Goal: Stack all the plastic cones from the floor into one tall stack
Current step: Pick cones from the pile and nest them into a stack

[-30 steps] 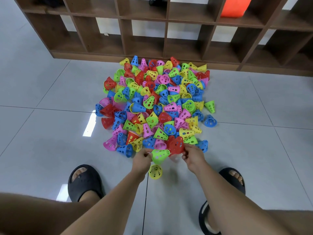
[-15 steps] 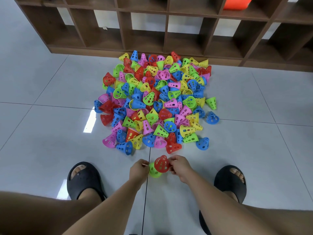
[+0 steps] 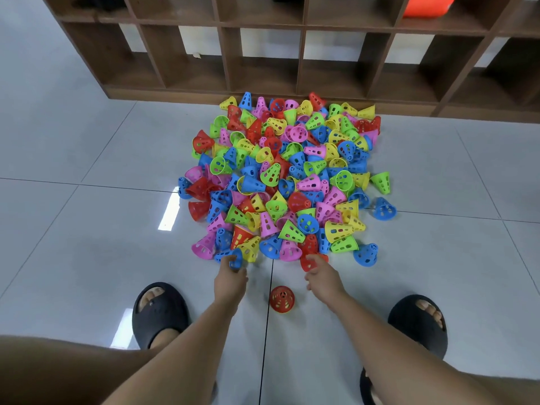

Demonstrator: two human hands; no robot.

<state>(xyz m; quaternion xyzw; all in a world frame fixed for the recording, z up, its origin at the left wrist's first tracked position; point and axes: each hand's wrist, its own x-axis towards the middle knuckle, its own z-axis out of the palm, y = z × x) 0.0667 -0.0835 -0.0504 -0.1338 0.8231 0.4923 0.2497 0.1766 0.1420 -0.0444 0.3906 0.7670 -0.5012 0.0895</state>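
The standing red cone (image 3: 282, 299) sits upright on the floor (image 3: 87, 244), just right of a tile joint, between the two hands and a little apart from the near edge of the heap of cones (image 3: 292, 176); it looks like the base of the stack, so the task has barely begun. The left hand (image 3: 230, 280) has its fingers curled round a blue cone (image 3: 237, 256) at the heap's near edge. The right hand (image 3: 324, 277) lays its fingers on a lying red cone (image 3: 307, 263) beside it, thumb spread; whether that grip has closed I cannot tell. To do this step well, each cone should probably be lifted clear without dragging its neighbours, turned wide mouth down, then lowered squarely over the standing one, one hand at a time, so that the light base does not tip or skid on the glossy tile. Black sandals (image 3: 159, 314) flank the work, and a wooden shelf unit (image 3: 292, 68) stands behind the heap.
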